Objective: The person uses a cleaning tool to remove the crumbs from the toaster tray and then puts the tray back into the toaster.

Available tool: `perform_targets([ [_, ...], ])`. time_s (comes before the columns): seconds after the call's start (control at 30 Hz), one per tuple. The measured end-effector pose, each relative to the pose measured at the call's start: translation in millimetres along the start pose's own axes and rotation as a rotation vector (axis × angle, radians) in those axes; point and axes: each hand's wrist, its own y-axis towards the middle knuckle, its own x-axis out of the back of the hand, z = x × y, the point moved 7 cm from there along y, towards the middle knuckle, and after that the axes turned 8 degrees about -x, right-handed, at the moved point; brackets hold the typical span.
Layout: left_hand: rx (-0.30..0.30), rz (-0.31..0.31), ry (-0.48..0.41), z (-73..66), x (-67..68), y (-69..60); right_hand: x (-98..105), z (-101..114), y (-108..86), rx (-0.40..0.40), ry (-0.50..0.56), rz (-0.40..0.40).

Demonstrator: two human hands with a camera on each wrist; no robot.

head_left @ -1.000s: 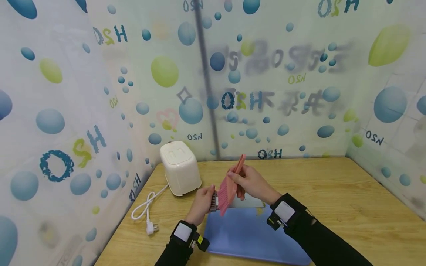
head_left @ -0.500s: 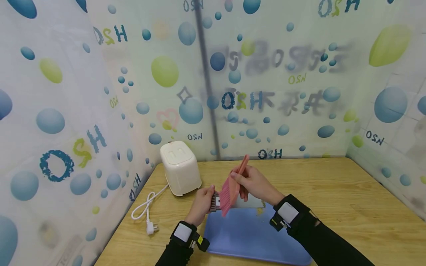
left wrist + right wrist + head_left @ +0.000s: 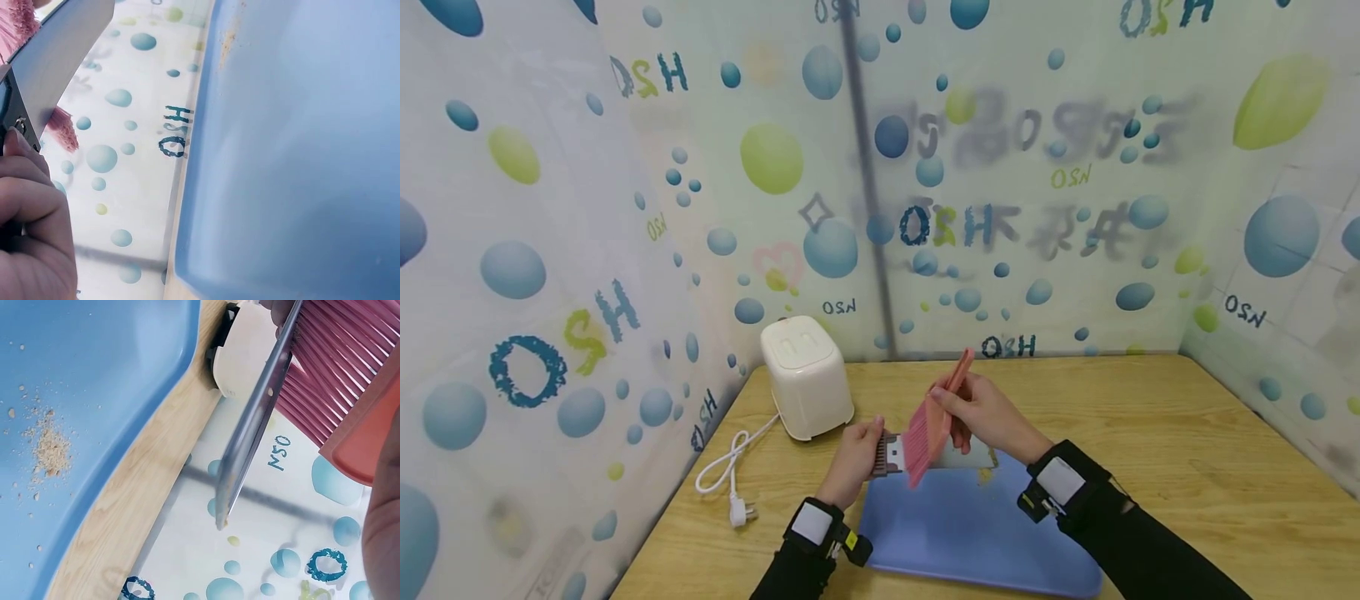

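My left hand (image 3: 852, 458) grips the dark ridged end of a thin metal crumb tray (image 3: 979, 455). My right hand (image 3: 992, 417) holds a pink brush (image 3: 927, 433) by its handle. In the head view the bristles lie across the crumb tray; in the left wrist view bristles (image 3: 62, 130) show past both its edges. A few specks cling to the crumb tray's far end (image 3: 226, 506) in the right wrist view. Under both hands lies a blue tray (image 3: 977, 533). Pale brown crumbs (image 3: 51, 450) are heaped near its far edge.
A cream toaster (image 3: 805, 379) stands at the back left of the wooden table (image 3: 1187, 450). Its white cord and plug (image 3: 741, 512) lie beside it on the left. A patterned curtain (image 3: 1037, 183) hangs behind the table and on both sides.
My right hand has drawn the brush rightward along the crumb tray, away from my left hand, uncovering more of its white-marked end. My left hand keeps its place.
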Motion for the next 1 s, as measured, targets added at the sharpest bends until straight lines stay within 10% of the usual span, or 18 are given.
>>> perform_targets([
  [1.0, 0.018, -0.004, 0.023, -1.3, 0.0, -0.3, 13.4, -6.9, -7.3, -0.029, -0.013, -0.039],
])
